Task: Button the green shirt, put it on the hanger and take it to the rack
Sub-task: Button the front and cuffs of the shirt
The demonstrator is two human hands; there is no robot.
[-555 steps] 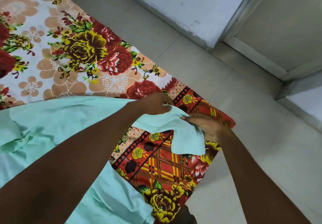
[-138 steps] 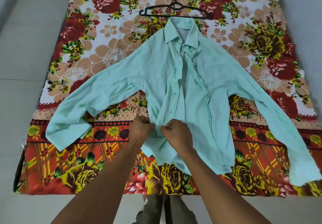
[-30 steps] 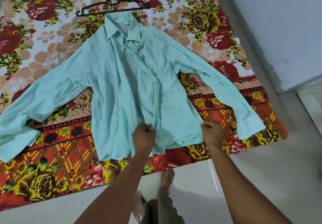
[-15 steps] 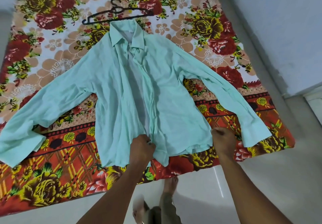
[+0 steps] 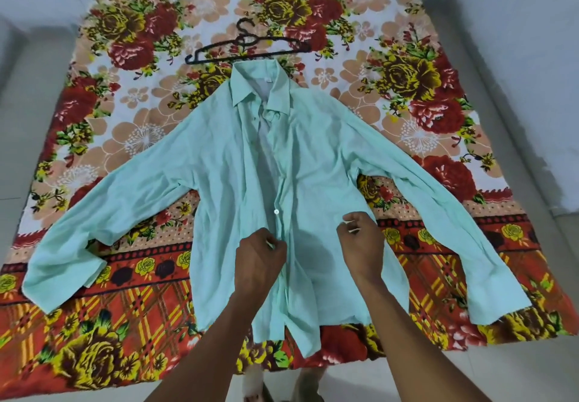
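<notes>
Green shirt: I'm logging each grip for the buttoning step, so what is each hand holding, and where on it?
The left hand pinches the green shirt at its front placket edge, below a white button. The right hand hovers over the front panel, holding nothing.

**One head view, looking down**

We have a single wide-angle head camera, standing at the near edge of the floral bedsheet (image 5: 423, 66), facing steeply downward and forward. The whole sheet fits in frame; our forearms rise from below.
</notes>
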